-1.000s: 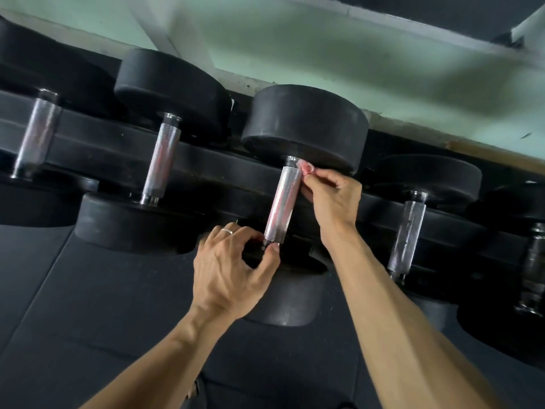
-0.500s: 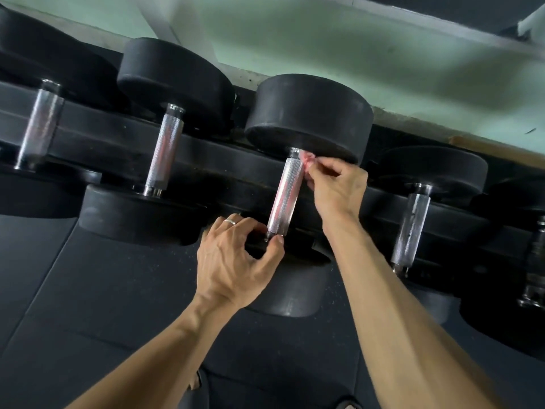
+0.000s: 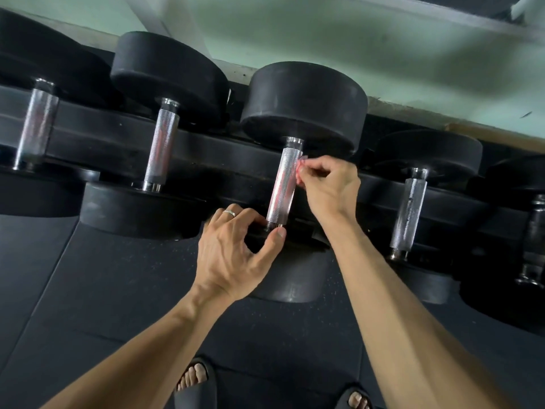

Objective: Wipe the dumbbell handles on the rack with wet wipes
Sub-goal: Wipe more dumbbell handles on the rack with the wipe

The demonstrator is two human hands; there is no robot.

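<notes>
Pink wipe [image 3: 300, 172] pinched in right grip [image 3: 330, 184] | left grip [image 3: 236, 249] clasping dumbbell [image 3: 283, 184] | no labels

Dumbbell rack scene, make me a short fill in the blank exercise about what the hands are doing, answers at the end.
1. The right hand presses a small pink wipe against the middle dumbbell's metal ____.
2. The ____ hand grips the near weight of that dumbbell.
3. A ring sits on a finger of the ____ hand.
4. The dumbbell weights are ____ in colour.

Missing words: handle; left; left; black
</notes>
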